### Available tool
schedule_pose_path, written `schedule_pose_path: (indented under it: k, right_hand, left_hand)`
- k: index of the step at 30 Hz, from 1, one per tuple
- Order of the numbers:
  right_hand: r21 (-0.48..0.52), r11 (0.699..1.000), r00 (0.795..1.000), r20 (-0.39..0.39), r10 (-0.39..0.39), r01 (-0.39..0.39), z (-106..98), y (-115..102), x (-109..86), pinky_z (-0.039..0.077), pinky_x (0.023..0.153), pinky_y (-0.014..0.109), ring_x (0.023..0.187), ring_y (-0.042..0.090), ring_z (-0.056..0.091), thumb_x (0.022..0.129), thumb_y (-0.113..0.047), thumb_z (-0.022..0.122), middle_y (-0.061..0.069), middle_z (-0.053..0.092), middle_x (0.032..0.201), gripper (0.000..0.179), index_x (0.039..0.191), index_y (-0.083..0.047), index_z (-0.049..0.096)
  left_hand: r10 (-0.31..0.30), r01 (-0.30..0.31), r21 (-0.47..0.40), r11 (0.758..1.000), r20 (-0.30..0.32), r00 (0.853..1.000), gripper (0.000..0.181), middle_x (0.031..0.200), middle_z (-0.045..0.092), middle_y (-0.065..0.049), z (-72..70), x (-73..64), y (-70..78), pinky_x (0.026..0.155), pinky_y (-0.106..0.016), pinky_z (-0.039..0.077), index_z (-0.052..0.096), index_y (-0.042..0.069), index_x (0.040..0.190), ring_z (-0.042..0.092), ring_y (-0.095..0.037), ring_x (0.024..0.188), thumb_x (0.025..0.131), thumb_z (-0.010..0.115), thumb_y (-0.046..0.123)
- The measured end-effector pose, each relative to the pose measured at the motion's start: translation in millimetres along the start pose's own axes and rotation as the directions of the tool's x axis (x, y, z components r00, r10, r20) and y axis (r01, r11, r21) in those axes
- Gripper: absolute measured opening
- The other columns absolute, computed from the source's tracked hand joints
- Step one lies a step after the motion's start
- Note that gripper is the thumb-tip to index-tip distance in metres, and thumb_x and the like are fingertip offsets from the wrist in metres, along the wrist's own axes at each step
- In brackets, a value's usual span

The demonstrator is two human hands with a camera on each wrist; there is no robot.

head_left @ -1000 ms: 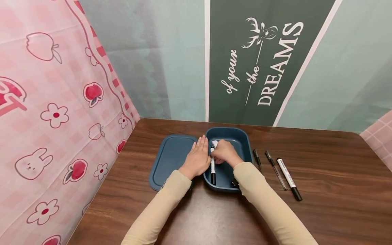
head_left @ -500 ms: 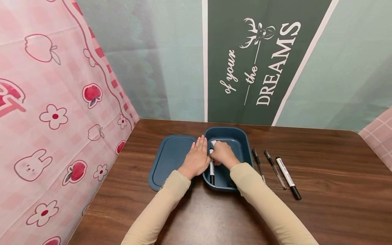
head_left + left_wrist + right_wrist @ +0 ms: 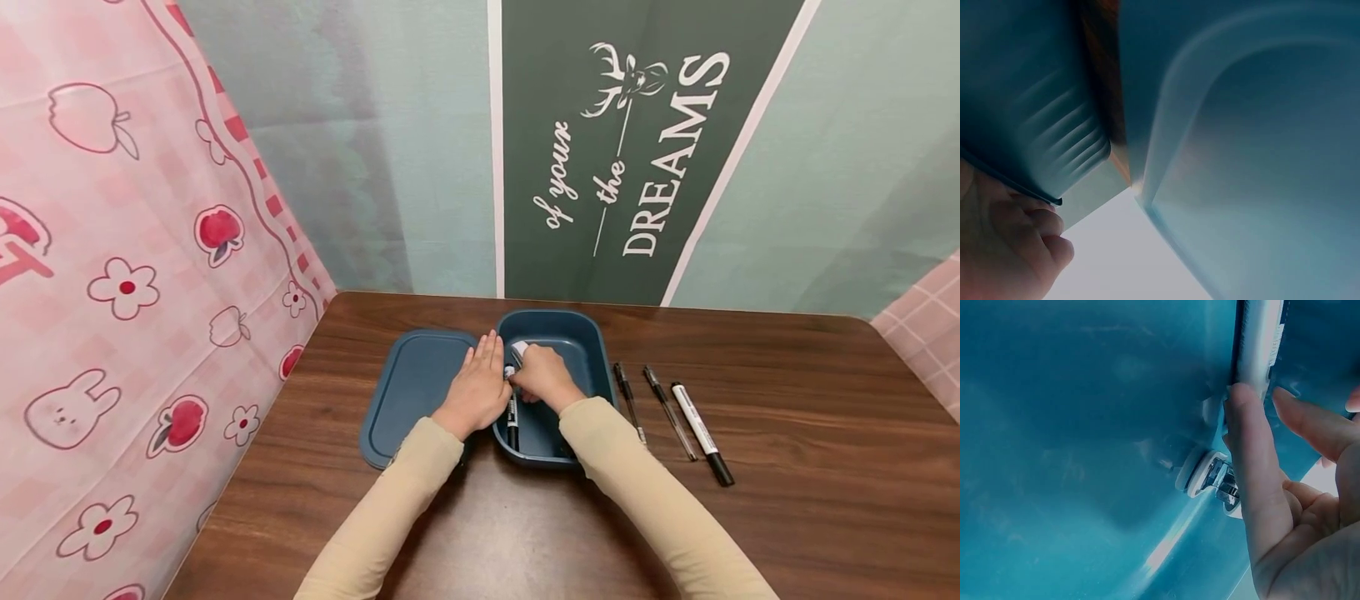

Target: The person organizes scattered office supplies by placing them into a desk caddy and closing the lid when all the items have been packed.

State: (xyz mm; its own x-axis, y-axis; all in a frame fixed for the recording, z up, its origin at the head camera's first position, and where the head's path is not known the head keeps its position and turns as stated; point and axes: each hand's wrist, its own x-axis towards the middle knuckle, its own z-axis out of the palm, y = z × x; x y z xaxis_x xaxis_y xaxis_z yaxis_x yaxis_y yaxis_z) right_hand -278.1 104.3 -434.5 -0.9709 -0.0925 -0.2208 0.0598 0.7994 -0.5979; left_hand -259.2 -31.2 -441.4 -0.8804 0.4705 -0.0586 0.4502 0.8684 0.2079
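My left hand (image 3: pixel 474 390) rests along the left rim of a blue rectangular container (image 3: pixel 588 337), its fingers straight in the head view. Its fingertips (image 3: pixel 1057 247) show at the container's ribbed outer wall in the left wrist view. Inside the container, my right hand (image 3: pixel 546 377) is at a white marker (image 3: pixel 513 417) with a black end, lying along the left wall. An extended finger (image 3: pixel 1249 434) touches the marker's end in the right wrist view, while another finger stands beside it. Partly hidden by this hand is a small white piece with shiny metal (image 3: pixel 1207 475).
A blue lid (image 3: pixel 420 379) lies left of the container, partly under the left hand. On the right are two clear pens with black caps, one pen (image 3: pixel 630 400) near the container and another pen (image 3: pixel 671 412), then a white marker (image 3: pixel 701 429). A curtain wall stands behind the table (image 3: pixel 787 375).
The marker's upper end has shifted slightly left toward the container wall, with my right hand following it. My left hand stays on the rim. The head view has turned slightly right.
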Motion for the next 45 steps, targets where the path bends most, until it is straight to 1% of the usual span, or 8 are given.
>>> schedule_pose_path:
  k: [16,21,27,31,36,39,42,45]
  right_hand:
    - [0.02,0.999,0.999,0.026,0.026,-0.026,-1,6,-0.5,0.051,0.045,0.026,0.045,0.015,0.061,0.084,-0.009,0.067,0.007,0.061,0.052,0.017,0.086,0.007,0.067]
    - [0.048,0.998,0.998,-0.043,0.035,-0.033,-11,18,-8.1,0.051,0.045,0.025,0.045,0.015,0.062,0.084,-0.01,0.067,0.006,0.061,0.051,0.018,0.071,0.003,0.068]
    - [-0.078,0.993,0.961,-0.254,-0.108,0.091,-8,14,-8.8,0.042,0.041,0.025,0.039,0.011,0.052,0.082,-0.018,0.067,-0.003,0.051,0.042,0.035,0.049,-0.011,0.058]
    - [-0.072,0.989,0.951,-0.271,-0.145,0.13,-4,10,-10.4,0.039,0.039,0.024,0.038,0.012,0.049,0.084,-0.018,0.066,-0.003,0.048,0.04,0.037,0.048,-0.009,0.059]
    - [0.068,0.986,0.96,-0.249,-0.128,0.149,-5,6,-11.1,0.045,0.044,0.024,0.042,0.01,0.056,0.085,-0.016,0.068,-0.003,0.057,0.045,0.03,0.058,-0.003,0.069]
    - [0.235,0.964,0.968,-0.239,-0.07,0.128,-13,8,-11.7,0.051,0.048,0.025,0.047,0.014,0.062,0.084,-0.014,0.07,0.002,0.062,0.052,0.022,0.07,0.002,0.072]
    - [0.399,0.911,0.978,-0.206,-0.019,0.102,-26,13,-12.2,0.054,0.051,0.029,0.048,0.013,0.064,0.083,-0.011,0.071,0.004,0.064,0.055,0.02,0.08,0.009,0.072]
    - [0.581,0.811,0.99,-0.139,0.02,0.065,-44,18,-12.8,0.055,0.054,0.031,0.046,0.01,0.062,0.084,-0.008,0.069,0.005,0.063,0.056,0.024,0.091,0.015,0.068]
  left_hand:
    - [0.01,-0.011,-0.007,1.0,-0.007,1.0,0.063,0.156,0.001,-0.016,1.7,1.3,4.0,0.115,-0.039,0.008,0.009,-0.003,0.149,0.002,-0.026,0.144,0.1,0.036,0.026]
    - [0.045,-0.045,-0.009,0.999,-0.03,0.999,0.063,0.156,0.004,-0.018,4.5,6.2,18.9,0.115,-0.039,0.009,0.011,-0.004,0.149,0.004,-0.027,0.144,0.099,0.037,0.023]
    - [0.01,-0.013,-0.051,0.999,-0.071,0.997,0.061,0.155,0.008,-0.019,6.9,-5.3,15.6,0.114,-0.042,0.011,0.014,-0.006,0.148,0.006,-0.028,0.143,0.097,0.038,0.019]
    - [-0.013,0.008,-0.074,0.997,-0.065,0.998,0.062,0.156,0.006,-0.019,6.9,-14.0,12.7,0.114,-0.043,0.01,0.013,-0.007,0.148,0.005,-0.028,0.143,0.098,0.038,0.02]
    - [-0.014,0.007,-0.085,0.996,-0.076,0.997,0.062,0.155,0.008,-0.02,6.7,-19.9,10.2,0.114,-0.044,0.011,0.015,-0.008,0.147,0.006,-0.029,0.143,0.098,0.04,0.021]
    - [-0.003,-0.003,-0.08,0.997,-0.081,0.997,0.063,0.155,0.009,-0.02,6.7,-18.8,11.4,0.114,-0.044,0.011,0.016,-0.008,0.147,0.008,-0.03,0.143,0.098,0.041,0.022]
    - [-0.001,-0.006,-0.072,0.997,-0.09,0.996,0.064,0.155,0.01,-0.02,7.1,-16.7,12.3,0.114,-0.044,0.011,0.017,-0.008,0.147,0.009,-0.03,0.143,0.097,0.043,0.022]
    - [0.0,-0.007,-0.069,0.998,-0.101,0.995,0.064,0.155,0.011,-0.021,7.0,-14.0,13.0,0.114,-0.044,0.011,0.017,-0.008,0.147,0.009,-0.03,0.143,0.097,0.043,0.022]
